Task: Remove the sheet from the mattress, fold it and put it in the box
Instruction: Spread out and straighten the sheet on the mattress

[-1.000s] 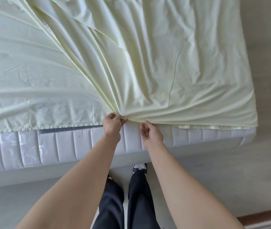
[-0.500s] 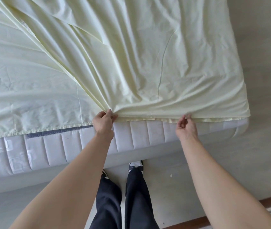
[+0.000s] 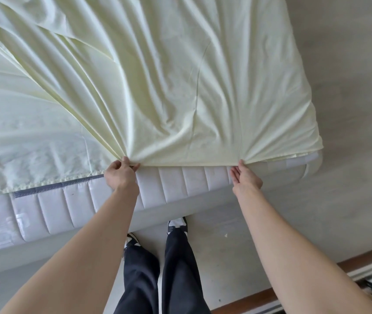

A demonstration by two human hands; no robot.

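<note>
Both hands, left hand (image 3: 119, 175) and right hand (image 3: 245, 179), pinch the sheet (image 3: 180, 98) edge; keep it taut and level along the mattress (image 3: 180, 184) side while folding.

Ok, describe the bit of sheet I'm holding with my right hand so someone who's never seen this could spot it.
Start at the white quilted mattress and follow its near top edge toward the right corner. There the pale yellow sheet ends in a hem, and the right hand pinches it. Creases fan out from that pinch, and it lies nearer the corner than the left hand and its bunched gather.
</note>
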